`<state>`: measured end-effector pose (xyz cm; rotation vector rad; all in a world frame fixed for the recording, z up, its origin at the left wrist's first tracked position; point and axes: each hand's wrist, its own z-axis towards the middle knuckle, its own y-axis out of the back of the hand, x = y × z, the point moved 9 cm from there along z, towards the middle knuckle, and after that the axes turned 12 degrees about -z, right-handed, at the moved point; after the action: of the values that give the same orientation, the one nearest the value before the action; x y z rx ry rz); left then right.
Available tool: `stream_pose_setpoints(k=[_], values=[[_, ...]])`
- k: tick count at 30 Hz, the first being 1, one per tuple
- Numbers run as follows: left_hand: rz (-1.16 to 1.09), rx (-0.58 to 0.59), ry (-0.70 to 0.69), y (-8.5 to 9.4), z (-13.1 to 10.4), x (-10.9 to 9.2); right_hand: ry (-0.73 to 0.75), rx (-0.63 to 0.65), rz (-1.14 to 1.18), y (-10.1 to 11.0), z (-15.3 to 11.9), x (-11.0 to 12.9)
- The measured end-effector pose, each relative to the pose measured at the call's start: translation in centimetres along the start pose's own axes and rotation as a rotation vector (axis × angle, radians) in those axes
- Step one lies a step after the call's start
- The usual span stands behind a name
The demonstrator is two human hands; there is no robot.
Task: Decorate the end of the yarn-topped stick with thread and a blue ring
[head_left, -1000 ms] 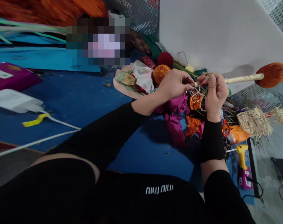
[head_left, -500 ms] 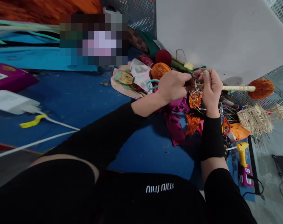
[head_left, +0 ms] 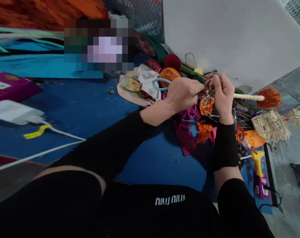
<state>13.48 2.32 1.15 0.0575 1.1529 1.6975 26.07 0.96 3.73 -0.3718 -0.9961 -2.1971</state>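
My right hand (head_left: pixel 223 94) is closed around a stick (head_left: pixel 247 97) wrapped in cream strip, with a fuzzy orange ball (head_left: pixel 269 98) on its far right end. Its thumb and forefinger pinch near some pale thread. Close by on the left, my left hand (head_left: pixel 183 94) is closed, its fingertips almost meeting the right ones. A light blue loop handle (head_left: pixel 161 84) sticks out behind the left hand; the rest of that tool is hidden in the grip. Loose white threads (head_left: pixel 208 100) hang between the hands, above orange crumpled cloth (head_left: pixel 204 131) and magenta cloth (head_left: pixel 185 137).
A yellow glue gun (head_left: pixel 258 162) lies at the right table edge, near red-handled scissors (head_left: pixel 241 134) and a wooden stick model (head_left: pixel 271 125). Orange ball (head_left: pixel 170 76) and dark red ball (head_left: pixel 172 61) lie behind. A white charger (head_left: pixel 16 111) with cable sits left on the blue table (head_left: pixel 150 162).
The orange-ball end of the stick has shifted left. The light blue loop has tilted and shows wider behind my left hand. Both hands stay close together.
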Motion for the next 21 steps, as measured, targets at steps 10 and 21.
stream_pose_setpoints(k=[10,21], values=[[-0.512,-0.408,0.133,6.5,0.1,5.2,-0.016,-0.835,-0.184,11.3,-3.9,1.5],[-1.249,-0.814,0.086,14.1,-2.1,6.6,-0.138,0.650,-0.626,-14.8,9.5,-8.3]])
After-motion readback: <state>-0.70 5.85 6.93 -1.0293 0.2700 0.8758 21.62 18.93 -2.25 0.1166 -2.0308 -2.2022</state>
